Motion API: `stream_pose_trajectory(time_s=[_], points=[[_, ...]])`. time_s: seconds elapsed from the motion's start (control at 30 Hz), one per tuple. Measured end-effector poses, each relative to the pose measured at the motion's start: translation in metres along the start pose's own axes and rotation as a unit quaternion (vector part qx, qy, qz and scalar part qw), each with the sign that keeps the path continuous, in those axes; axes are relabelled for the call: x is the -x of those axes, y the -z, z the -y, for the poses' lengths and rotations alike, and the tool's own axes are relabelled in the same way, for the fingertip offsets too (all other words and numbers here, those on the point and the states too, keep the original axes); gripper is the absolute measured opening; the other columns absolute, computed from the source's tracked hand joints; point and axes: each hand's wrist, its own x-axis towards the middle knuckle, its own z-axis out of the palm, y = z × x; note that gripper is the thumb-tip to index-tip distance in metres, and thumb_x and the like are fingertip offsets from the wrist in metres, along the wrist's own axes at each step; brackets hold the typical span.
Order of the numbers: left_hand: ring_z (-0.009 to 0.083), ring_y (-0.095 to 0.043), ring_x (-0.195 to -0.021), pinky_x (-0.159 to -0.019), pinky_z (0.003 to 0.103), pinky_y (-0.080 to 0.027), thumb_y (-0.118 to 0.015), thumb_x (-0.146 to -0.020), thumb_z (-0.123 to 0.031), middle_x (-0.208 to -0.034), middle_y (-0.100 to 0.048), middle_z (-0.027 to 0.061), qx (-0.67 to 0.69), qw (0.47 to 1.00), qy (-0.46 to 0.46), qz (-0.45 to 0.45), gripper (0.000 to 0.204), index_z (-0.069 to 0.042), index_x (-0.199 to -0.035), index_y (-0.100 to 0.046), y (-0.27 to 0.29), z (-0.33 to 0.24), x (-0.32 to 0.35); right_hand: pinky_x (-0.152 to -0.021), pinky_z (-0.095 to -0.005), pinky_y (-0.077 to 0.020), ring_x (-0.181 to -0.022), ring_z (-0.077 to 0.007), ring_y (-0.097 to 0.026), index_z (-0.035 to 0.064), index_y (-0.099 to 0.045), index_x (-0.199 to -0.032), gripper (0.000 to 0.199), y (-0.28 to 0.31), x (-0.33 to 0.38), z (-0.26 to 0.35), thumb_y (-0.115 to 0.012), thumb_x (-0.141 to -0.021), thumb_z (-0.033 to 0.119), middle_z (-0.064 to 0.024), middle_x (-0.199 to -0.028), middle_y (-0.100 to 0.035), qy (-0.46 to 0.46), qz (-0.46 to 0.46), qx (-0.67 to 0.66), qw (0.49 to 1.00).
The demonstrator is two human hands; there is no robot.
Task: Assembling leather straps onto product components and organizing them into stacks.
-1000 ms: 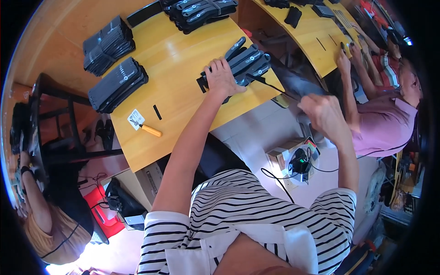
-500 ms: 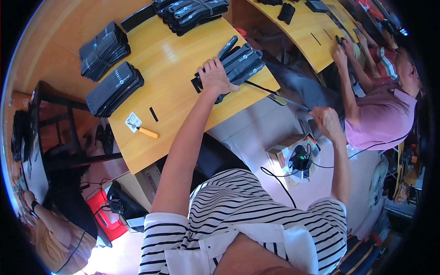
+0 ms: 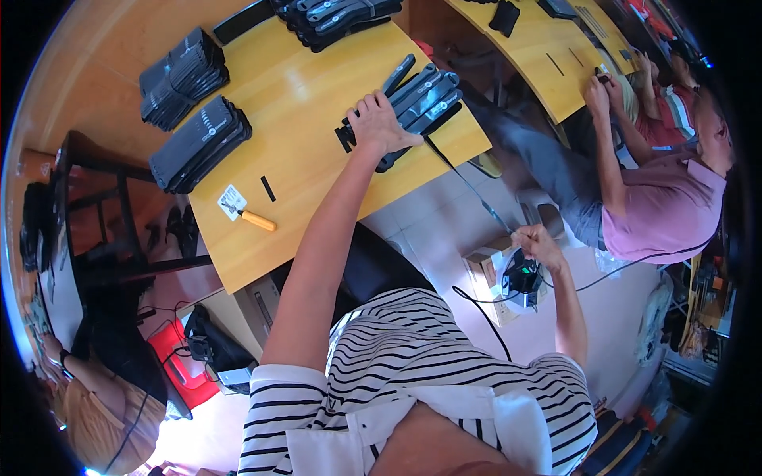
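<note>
On the near right part of the yellow table lies a bundle of long black flat pieces (image 3: pixel 426 97) with grey-blue faces. My left hand (image 3: pixel 379 127) is clasped over its left end, fingers on one side and thumb on the other. From beside that thumb a dark narrow strap (image 3: pixel 470 186) runs taut over the table edge, down to the right. My right hand (image 3: pixel 540 244) is closed around the strap's far end, out over the floor. Whether the strap circles the bundle is hidden by my left hand.
Bound black stacks (image 3: pixel 184 78) stand along the table's far left, with a looser stack (image 3: pixel 202 144) nearer. An orange-handled tool (image 3: pixel 258 220) lies by a white card. A cardboard box (image 3: pixel 484 274) stands on the floor. A person in a pink shirt (image 3: pixel 663 206) works at another table.
My right hand has moved down and slightly left, still holding the strap, which now slopes more steeply. My left hand stays on the bundle.
</note>
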Motion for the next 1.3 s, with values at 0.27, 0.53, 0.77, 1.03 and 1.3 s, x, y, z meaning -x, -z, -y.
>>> stream_pose_trajectory(time_s=[0.27,0.53,0.77,1.03,1.3], points=[[0.0322,-0.038,-0.119,-0.097,0.044,-0.027,-0.075,-0.047,-0.054,-0.125,-0.04,0.0179,-0.002,1.0,-0.012,-0.027,0.116,0.003,-0.136,-0.025,0.001,-0.001,0.005,-0.068,-0.039,-0.0491,-0.066,-0.0298,-0.062,0.0048,-0.066,-0.09,0.025,-0.035,-0.04,-0.035,-0.058,-0.084,0.028,-0.016,-0.076,-0.064,0.189,-0.049,0.468,0.862],[0.0311,-0.036,-0.12,-0.098,0.046,-0.026,-0.078,-0.044,-0.059,-0.127,-0.04,0.0165,-0.012,0.999,-0.019,-0.046,0.123,0.003,-0.136,-0.024,0.0,0.0,0.009,-0.075,-0.0436,-0.0445,-0.084,-0.0347,-0.057,0.0005,-0.061,-0.086,0.021,-0.077,-0.093,0.13,-0.057,-0.083,0.021,-0.0172,-0.084,-0.057,0.276,-0.282,0.164,0.904],[0.0361,-0.027,-0.13,-0.103,0.056,-0.019,-0.079,-0.04,-0.058,-0.135,-0.032,0.0247,-0.022,0.997,-0.073,-0.031,0.134,0.003,-0.14,-0.015,0.0,-0.002,0.022,-0.077,-0.0432,-0.0439,-0.088,-0.035,-0.055,0.0014,-0.058,-0.08,0.015,-0.122,-0.139,0.131,-0.066,-0.074,0.012,-0.0173,-0.087,-0.057,0.177,-0.327,0.269,0.888],[0.0413,-0.024,-0.13,-0.098,0.064,-0.019,-0.078,-0.044,-0.055,-0.138,-0.026,0.0277,-0.105,0.992,-0.065,-0.003,0.127,-0.002,-0.141,-0.017,-0.002,-0.009,0.036,-0.073,-0.0447,-0.0447,-0.08,-0.0368,-0.055,-0.0004,-0.053,-0.086,0.02,-0.128,-0.128,0.132,-0.065,-0.074,0.009,-0.0187,-0.084,-0.055,0.174,-0.331,0.181,0.91],[0.0374,-0.037,-0.119,-0.094,0.059,-0.028,-0.075,-0.048,-0.048,-0.13,-0.037,0.0222,-0.001,0.996,-0.051,0.073,0.107,-0.005,-0.135,-0.031,0.018,-0.004,0.019,-0.059,-0.0274,-0.0439,-0.067,-0.0149,-0.053,-0.0005,-0.051,-0.087,0.025,-0.135,-0.121,0.105,-0.068,-0.079,0.016,-0.0065,-0.075,-0.053,0.149,-0.308,-0.15,0.927]])
